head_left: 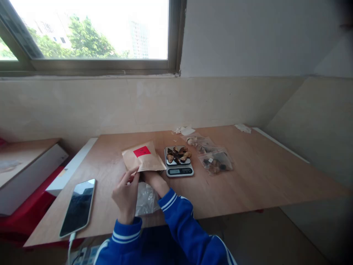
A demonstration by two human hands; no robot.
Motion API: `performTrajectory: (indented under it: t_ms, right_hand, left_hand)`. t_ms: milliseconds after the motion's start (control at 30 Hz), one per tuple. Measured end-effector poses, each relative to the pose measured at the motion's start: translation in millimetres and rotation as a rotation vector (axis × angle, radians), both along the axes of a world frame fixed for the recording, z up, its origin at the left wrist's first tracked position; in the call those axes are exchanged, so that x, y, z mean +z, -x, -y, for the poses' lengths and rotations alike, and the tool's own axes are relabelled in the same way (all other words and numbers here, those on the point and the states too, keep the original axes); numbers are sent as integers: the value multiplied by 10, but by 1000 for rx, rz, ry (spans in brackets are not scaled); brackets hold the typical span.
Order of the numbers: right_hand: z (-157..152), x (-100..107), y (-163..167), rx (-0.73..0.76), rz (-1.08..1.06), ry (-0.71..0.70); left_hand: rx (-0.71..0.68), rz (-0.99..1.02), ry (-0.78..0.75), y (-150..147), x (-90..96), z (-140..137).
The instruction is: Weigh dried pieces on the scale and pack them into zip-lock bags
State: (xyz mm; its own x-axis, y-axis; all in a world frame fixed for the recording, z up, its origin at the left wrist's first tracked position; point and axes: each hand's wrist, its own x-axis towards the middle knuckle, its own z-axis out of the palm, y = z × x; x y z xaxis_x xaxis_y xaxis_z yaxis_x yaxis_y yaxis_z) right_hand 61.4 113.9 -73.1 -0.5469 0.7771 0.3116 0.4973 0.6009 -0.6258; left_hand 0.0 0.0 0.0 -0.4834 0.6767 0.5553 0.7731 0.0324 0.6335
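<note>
A brown paper bag (150, 162) with a red label (142, 151) lies tilted in front of me, its mouth toward me. My left hand (127, 193) pinches the near edge of the bag at its left corner. Through the mouth reaches my right hand (154, 181), its fingers hidden inside the bag. Just right of the bag, a small kitchen scale (179, 171) carries several dried mushroom pieces (179, 154). Beneath my wrists rests a crumpled clear plastic bag (147, 198).
Several clear zip bags (216, 162) with dried pieces lie right of the scale. A phone (78, 208) with a white cable (70, 246) is at the left edge. White scraps (187, 130) lie by the wall, a crumpled tissue (243, 128) farther right. A window (96, 36) is above.
</note>
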Motion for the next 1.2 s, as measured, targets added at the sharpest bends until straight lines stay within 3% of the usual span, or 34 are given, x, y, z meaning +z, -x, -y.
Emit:
performTrajectory:
  t_ms: [100,267,433,500,567,667,767,933,1200]
  right_hand:
    - [171,68,-118,-33,15,-61]
    - [611,417,-435,-26,-30,-97]
    - [985,606,-734,49,-262,-287]
    - [1094,578,-887,-49,-353,-336]
    - [1152,500,-1082,-242,-426,-358]
    - [1084,329,-1433,-522,-527,-321]
    - [839,161,-1791,-650,-665,-179]
    - [368,-29,-2211,-624,-786,4]
    - [73,-184,-2313,-471,-528,-78]
  left_hand:
    - [7,-8,12,13,21,4]
    - [11,-9,22,40,37,-13]
    - [26,11,37,49,114,-63]
    - [27,18,49,63,173,-102]
    - [30,16,38,85,248,-157]
    - [46,2,-24,123,394,-257]
    - [34,20,-90,157,570,-364]
    - [-47,113,-189,255,797,-571]
    - [-216,302,-192,596,811,-972]
